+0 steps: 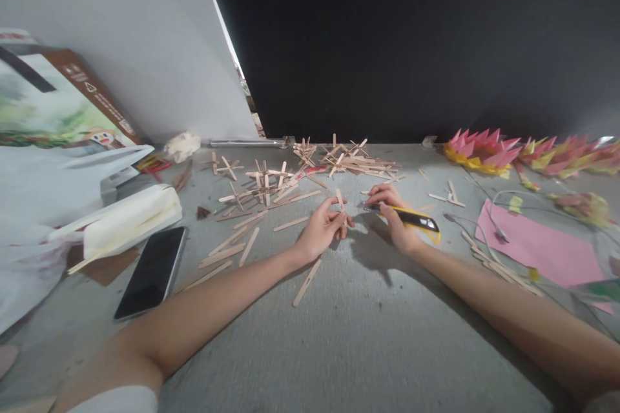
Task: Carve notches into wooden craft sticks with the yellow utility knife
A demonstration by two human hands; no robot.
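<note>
Fingers of the left hand [323, 227] pinch a stick [340, 199]; the right hand [393, 213] grips a cutter [411, 217].

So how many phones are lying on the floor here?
1. The phone lies screen up at the left, beside the left arm; another could be hidden under the white bag.

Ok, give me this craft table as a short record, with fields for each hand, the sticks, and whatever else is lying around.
left hand: pinches a wooden stick at its fingertips
right hand: grips a yellow and black utility knife
loose sticks: scattered flat, many glued into crosses
stick pile: heaped by the black wall
phone: face up, screen dark, far left
pink paper sheet: flat, right
paper flowers: pink and yellow, back right
</note>
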